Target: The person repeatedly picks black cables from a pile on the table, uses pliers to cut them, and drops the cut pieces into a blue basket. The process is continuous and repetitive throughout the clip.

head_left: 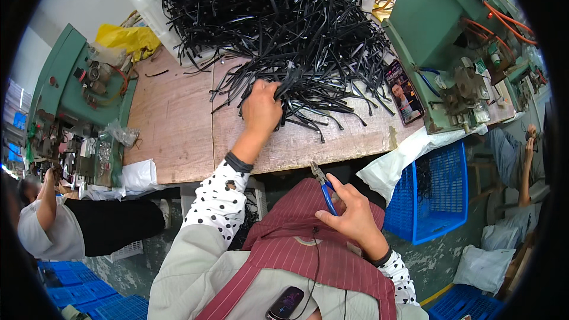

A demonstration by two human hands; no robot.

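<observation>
My left hand (261, 106) reaches forward onto the wooden table (172, 124) and grips a bunch of thin black plastic strips (296, 86) at the near edge of a big tangled heap (267, 18). My right hand (349, 210) is held low over my lap, closed around blue-handled cutting pliers (323, 184) whose metal jaws point up and to the left. A dark red striped apron (308, 243) covers my lap under that hand.
A green machine (450, 41) with orange hoses stands at the table's right, another green machine (71, 101) at its left. A blue plastic crate (435, 195) sits below right beside a white bag (403, 154). One person sits at left (65, 219), another at right (521, 160).
</observation>
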